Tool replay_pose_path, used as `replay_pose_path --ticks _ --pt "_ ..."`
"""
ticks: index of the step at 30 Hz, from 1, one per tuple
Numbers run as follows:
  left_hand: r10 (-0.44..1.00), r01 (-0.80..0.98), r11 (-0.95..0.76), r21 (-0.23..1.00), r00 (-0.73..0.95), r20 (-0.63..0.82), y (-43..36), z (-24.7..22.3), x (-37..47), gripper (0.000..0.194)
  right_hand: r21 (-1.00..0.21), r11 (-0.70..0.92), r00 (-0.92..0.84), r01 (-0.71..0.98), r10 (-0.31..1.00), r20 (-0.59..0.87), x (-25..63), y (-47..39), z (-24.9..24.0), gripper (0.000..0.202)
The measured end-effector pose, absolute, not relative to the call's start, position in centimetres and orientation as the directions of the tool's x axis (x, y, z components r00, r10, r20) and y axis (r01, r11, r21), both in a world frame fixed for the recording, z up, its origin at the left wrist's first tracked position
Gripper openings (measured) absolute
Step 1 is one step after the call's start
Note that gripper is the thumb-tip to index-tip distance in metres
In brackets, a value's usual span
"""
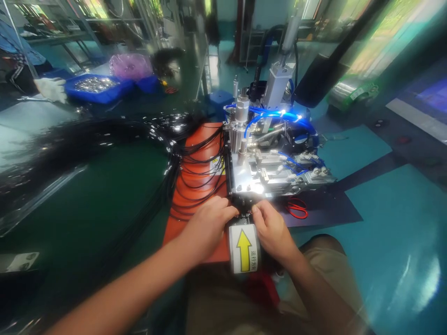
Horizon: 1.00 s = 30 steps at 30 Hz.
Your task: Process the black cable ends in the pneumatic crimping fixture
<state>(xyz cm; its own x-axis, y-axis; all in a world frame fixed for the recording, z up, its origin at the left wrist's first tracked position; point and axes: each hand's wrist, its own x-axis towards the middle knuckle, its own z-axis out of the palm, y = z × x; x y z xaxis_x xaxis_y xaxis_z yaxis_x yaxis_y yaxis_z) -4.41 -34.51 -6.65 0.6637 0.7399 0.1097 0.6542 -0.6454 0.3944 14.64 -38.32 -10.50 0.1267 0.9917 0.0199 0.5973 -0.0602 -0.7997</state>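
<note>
Reaches to the metal machine (264, 160), just beyond the arrow label (244, 249), with curled fingers (230, 212) of left hand (211, 217) and right hand (273, 229) — cannot tell whether pinching anything; probably stiff and heavy — better gripped by front plate (243, 180) than by pliant blue tubes (267, 113).

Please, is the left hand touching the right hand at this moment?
Apart. The head view shows a gap between the left hand and the right hand, with the machine's dark front visible between them.
</note>
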Motion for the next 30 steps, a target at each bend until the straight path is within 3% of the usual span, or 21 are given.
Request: replay_pose_path --ticks 8,12,17,19,22,25,27,30 --pt "0.786 0.721 -0.592 0.360 0.615 0.059 -34.9 -6.8 -4.0 0.020 -0.853 -0.106 0.185 0.511 0.983 -0.011 14.2 -38.1 -11.4 0.028" --pt "0.799 0.765 -0.588 0.263 0.600 0.040 -35.1 -6.1 -3.8 0.023 -0.891 -0.114 0.191 0.440 0.981 -0.031 14.7 -38.2 -11.3 0.032" --pt "0.830 0.824 -0.537 0.183 0.555 -0.063 -35.9 -4.3 -3.4 0.023 -0.882 -0.067 0.384 0.467 0.914 0.134 14.3 -41.6 -9.3 0.023" --pt "0.831 0.836 -0.513 0.196 0.541 -0.132 -36.2 -3.9 -3.2 0.023 -0.867 0.127 0.227 0.482 0.937 0.264 13.1 -43.6 -8.4 0.017" --pt "0.799 0.810 -0.506 0.296 0.570 -0.193 -36.1 -2.8 -3.6 0.025 -0.726 0.467 -0.120 0.505 0.871 0.476 11.1 -45.5 -8.1 0.015" --pt "0.764 0.780 -0.488 0.391 0.598 -0.240 -34.5 -0.5 -6.0 0.025 -0.604 0.590 -0.266 0.536 0.797 0.542 9.9 -45.7 -8.9 0.014" --pt "0.825 0.839 -0.433 0.331 0.516 -0.231 -32.6 1.4 -9.0 0.026 -0.567 0.630 -0.307 0.531 0.766 0.564 9.8 -45.3 -9.6 0.015" --pt "0.956 0.965 -0.255 0.068 0.262 -0.131 -29.2 3.5 -14.1 0.027 -0.556 0.661 -0.315 0.503 0.740 0.595 10.1 -44.8 -10.4 0.014"
